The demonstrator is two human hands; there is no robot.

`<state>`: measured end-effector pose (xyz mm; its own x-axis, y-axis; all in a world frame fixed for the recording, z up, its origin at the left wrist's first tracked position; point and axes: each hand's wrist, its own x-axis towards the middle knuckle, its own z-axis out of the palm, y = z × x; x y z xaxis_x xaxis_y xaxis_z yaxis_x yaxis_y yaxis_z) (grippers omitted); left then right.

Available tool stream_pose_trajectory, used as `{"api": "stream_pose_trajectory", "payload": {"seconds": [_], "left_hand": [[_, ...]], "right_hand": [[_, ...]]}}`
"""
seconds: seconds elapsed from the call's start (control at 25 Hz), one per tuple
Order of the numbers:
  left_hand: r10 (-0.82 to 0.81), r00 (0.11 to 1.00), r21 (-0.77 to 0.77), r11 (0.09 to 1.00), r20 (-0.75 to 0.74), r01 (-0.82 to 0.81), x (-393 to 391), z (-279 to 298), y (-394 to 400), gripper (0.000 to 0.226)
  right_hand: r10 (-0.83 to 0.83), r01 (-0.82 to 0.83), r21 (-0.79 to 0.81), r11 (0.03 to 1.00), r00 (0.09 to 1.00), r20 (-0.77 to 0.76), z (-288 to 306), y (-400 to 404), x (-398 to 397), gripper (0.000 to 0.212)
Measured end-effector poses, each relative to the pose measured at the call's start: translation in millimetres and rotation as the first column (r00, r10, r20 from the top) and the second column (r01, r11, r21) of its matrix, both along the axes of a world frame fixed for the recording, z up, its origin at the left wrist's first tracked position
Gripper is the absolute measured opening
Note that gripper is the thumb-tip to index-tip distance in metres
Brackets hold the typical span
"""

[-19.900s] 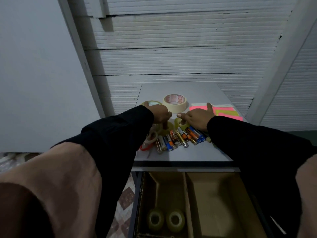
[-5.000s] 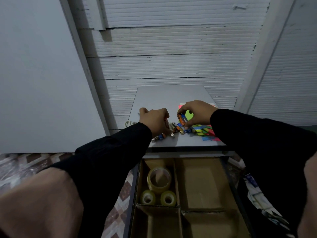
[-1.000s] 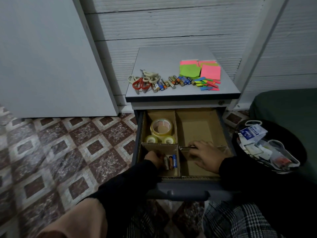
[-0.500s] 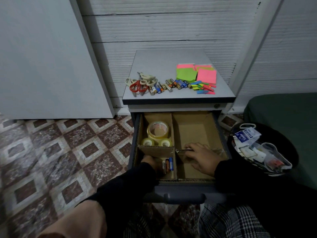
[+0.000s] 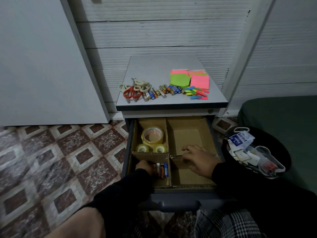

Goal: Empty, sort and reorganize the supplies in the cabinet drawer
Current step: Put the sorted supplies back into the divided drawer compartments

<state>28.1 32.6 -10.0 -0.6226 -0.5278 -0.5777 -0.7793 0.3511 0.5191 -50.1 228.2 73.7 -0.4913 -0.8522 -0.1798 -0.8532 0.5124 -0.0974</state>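
The cabinet drawer stands open, lined with cardboard compartments. Its back-left compartment holds a large tape roll and two small ones. In the front-left compartment lie a few batteries. My left hand is down beside them with its fingers against them; its grip is hidden. My right hand grips the cardboard divider across the right side. On the cabinet top lie scissors, more batteries, sticky notes and coloured flags.
A black bin with wrappers and packets stands right of the drawer, in front of a dark green cushion. Patterned tile floor lies to the left. A white panel leans against the wall at the left.
Both hands have come down from the cabinet top into the drawer, and batteries now lie in the front-left compartment. Over the last second the hands have hardly moved.
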Motion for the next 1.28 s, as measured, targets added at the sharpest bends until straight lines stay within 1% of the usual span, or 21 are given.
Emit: {"api": "stream_pose_trajectory", "payload": {"seconds": [0.04, 0.08, 0.12, 0.28, 0.32, 0.4, 0.44, 0.48, 0.56, 0.64, 0.72, 0.84, 1.08, 1.28], "left_hand": [[0.009, 0.999, 0.002, 1.000, -0.044, -0.009, 0, -2, -1, 0.039], [-0.031, 0.999, 0.015, 0.999, -0.034, 0.032, -2, -4, -2, 0.039], [-0.019, 0.999, 0.056, 0.998, -0.043, 0.021, -3, -2, -2, 0.038], [-0.055, 0.995, 0.040, 0.997, -0.081, 0.059, 1, 7, -3, 0.035], [-0.022, 0.995, 0.086, 0.996, -0.100, 0.031, 2, 11, -3, 0.035], [-0.055, 0.997, 0.121, 0.991, -0.057, 0.062, 6, 19, -5, 0.037], [-0.090, 0.996, 0.110, 0.990, -0.020, 0.092, 9, 23, -8, 0.041], [-0.082, 0.997, 0.142, 0.987, 0.003, 0.081, 11, 28, -9, 0.044], [-0.140, 0.990, 0.134, 0.981, -0.015, 0.141, 13, 38, -12, 0.044], [-0.186, 0.981, 0.085, 0.978, -0.048, 0.189, 14, 53, -14, 0.036], [-0.210, 0.971, 0.018, 0.977, -0.111, 0.213, 11, 77, -18, 0.028], [-0.264, 0.944, -0.090, 0.964, -0.197, 0.250, 3, 114, -28, 0.024], [-0.307, 0.881, -0.242, 0.943, -0.361, 0.230, -15, 173, -46, 0.023], [-0.332, 0.843, -0.325, 0.924, -0.422, 0.201, -29, 192, -66, 0.022]], "right_hand": [[-0.002, 0.002, -0.003, 1.000, 1.000, -0.001, 1, 0, 0, 0.035], [-0.003, 0.003, -0.003, 1.000, 1.000, -0.001, 1, 1, 0, 0.034], [-0.005, 0.005, -0.003, 1.000, 1.000, -0.002, 2, 1, -1, 0.034], [-0.024, 0.024, -0.004, 1.000, 1.000, 0.018, 4, 3, -2, 0.034], [-0.028, 0.028, -0.007, 1.000, 0.999, 0.025, 5, 2, -1, 0.034], [-0.028, 0.028, -0.004, 1.000, 0.999, 0.020, 7, 2, 1, 0.034], [-0.027, 0.027, -0.005, 1.000, 1.000, 0.015, 9, 0, 3, 0.034], [-0.029, 0.029, -0.006, 1.000, 1.000, 0.010, 10, 0, 4, 0.034], [-0.035, 0.035, -0.012, 0.999, 0.999, -0.002, 15, -3, 5, 0.032], [-0.037, 0.036, -0.018, 0.999, 0.999, -0.021, 24, -8, 5, 0.031], [-0.035, 0.034, -0.020, 0.999, 0.999, -0.040, 37, -16, 2, 0.032], [-0.056, 0.053, -0.040, 0.998, 0.996, -0.076, 59, -33, -5, 0.034], [-0.075, 0.069, -0.048, 0.996, 0.988, -0.134, 106, -60, -34, 0.036], [-0.118, 0.108, -0.081, 0.991, 0.985, -0.125, 136, -81, -76, 0.030]]}}
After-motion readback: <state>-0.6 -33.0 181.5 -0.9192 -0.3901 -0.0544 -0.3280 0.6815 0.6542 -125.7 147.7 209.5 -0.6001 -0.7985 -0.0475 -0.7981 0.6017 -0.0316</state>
